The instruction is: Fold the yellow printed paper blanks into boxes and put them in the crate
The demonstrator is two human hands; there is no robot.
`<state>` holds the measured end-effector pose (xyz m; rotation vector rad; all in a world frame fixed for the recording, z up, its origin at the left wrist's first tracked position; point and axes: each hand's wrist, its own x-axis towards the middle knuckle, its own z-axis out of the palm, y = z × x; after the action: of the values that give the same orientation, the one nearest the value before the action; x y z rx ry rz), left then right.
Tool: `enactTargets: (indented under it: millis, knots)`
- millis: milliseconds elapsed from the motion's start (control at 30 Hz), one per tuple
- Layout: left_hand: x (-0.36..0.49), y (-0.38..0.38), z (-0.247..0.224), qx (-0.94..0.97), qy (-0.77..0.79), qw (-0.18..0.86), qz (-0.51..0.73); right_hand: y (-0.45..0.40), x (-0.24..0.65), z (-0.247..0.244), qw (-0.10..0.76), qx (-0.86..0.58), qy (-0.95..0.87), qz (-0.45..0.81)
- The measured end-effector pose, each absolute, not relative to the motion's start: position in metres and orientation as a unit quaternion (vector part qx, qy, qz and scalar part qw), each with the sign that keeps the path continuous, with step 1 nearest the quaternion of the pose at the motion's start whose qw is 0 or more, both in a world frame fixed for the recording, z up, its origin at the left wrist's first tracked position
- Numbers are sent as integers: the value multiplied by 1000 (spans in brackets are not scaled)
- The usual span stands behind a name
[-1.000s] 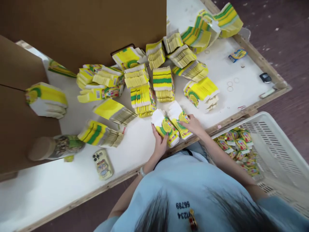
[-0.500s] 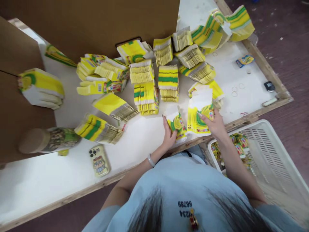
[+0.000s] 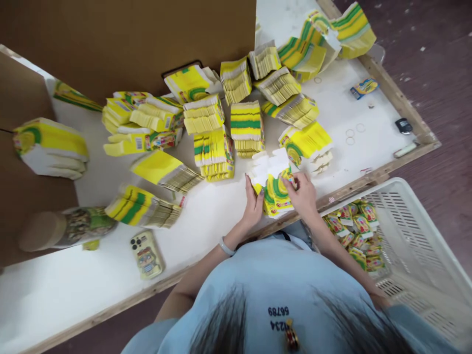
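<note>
Near the table's front edge, my left hand (image 3: 253, 202) grips a few flat yellow-green cartons (image 3: 270, 196) from the left side, thumb on top. My right hand (image 3: 302, 192) pinches the right side of more cartons (image 3: 282, 184) that overlap them; white flaps point away from me. Just beyond lies a fanned carton stack (image 3: 309, 142), apart from both hands. Several bundled stacks, among them a striped one (image 3: 246, 123) and one with upright edges (image 3: 214, 155), stand farther back.
A white plastic crate (image 3: 409, 231) with small filled packs (image 3: 359, 223) stands below the table's right edge. On the table (image 3: 217, 216) lie a phone (image 3: 146, 255), a lidded jar (image 3: 73, 227), a blue box (image 3: 365, 88), rubber bands (image 3: 350, 133) and a black object (image 3: 403, 126). Brown boards (image 3: 129, 39) rise behind.
My right hand has moved left with its cartons, which now overlap those in my left hand. The fanned stack behind shows more fully. The view has shifted slightly.
</note>
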<state>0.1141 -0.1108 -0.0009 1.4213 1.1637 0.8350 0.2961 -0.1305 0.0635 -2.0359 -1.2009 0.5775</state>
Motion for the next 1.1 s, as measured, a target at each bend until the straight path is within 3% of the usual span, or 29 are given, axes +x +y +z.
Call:
enactTargets:
  millis: [167,300,533,633,800,1100]
  knots:
    - [110,-97,52,677,471,371,427,-143,294,82,508,-717,-387,281]
    - [119,-90,90,771,371,408,319,-143,276,95,539,-666,-405,317]
    - [130,-93,102,864,271,274,324,-133,259,96,614,-630,-366,303]
    - [132,-93,101,835,261,332,353,-134,256,95,654,-599,-358,291]
    - [130,-94,104,756,203,542,306,-145,255,101,646,-574,-396,312]
    - [104,-116,121,758,263,537,262,-154,259,127,581,-592,-403,385]
